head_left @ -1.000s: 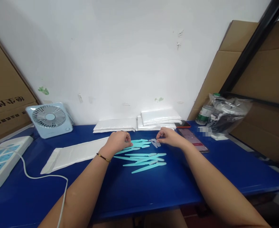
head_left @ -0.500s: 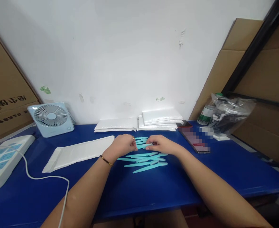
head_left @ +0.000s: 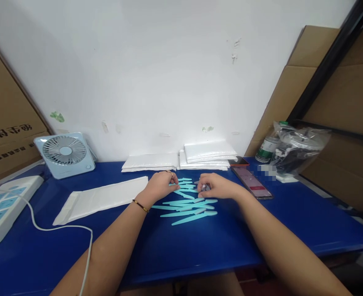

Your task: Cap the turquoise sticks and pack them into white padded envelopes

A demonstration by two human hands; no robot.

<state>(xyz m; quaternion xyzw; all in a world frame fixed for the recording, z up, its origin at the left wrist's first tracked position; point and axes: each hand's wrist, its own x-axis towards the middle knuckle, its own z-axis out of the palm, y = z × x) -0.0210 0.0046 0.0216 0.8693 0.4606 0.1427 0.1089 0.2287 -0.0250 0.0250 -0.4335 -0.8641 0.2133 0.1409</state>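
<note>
Slim turquoise eyebrow razors lie on the blue table. Several in the nearer group (head_left: 189, 209) overlap, with their blade ends to the right. Behind them, between both hands, is a second fan of eyebrow razors (head_left: 186, 187). My left hand (head_left: 161, 186) has its thumb and fingers drawn together at the handle ends of that far fan; the exact contact is partly hidden. At the blade ends, my right hand (head_left: 218, 187) is curled with its fingertips around a small clear greyish piece (head_left: 204, 187), whose full shape is covered by the fingers.
A white padded mailer (head_left: 103, 199) lies left of my hands. More mailers (head_left: 208, 154) are stacked by the wall. A fan (head_left: 66, 154), power strip (head_left: 10, 205) and white cable (head_left: 61, 228) are on the left; a phone (head_left: 252, 183), bottle (head_left: 266, 150) and plastic bag (head_left: 301, 152) on the right.
My hands have moved slightly apart, the right one shifting to the right off the far razors. Those razors now show more fully, fanned between the hands.
</note>
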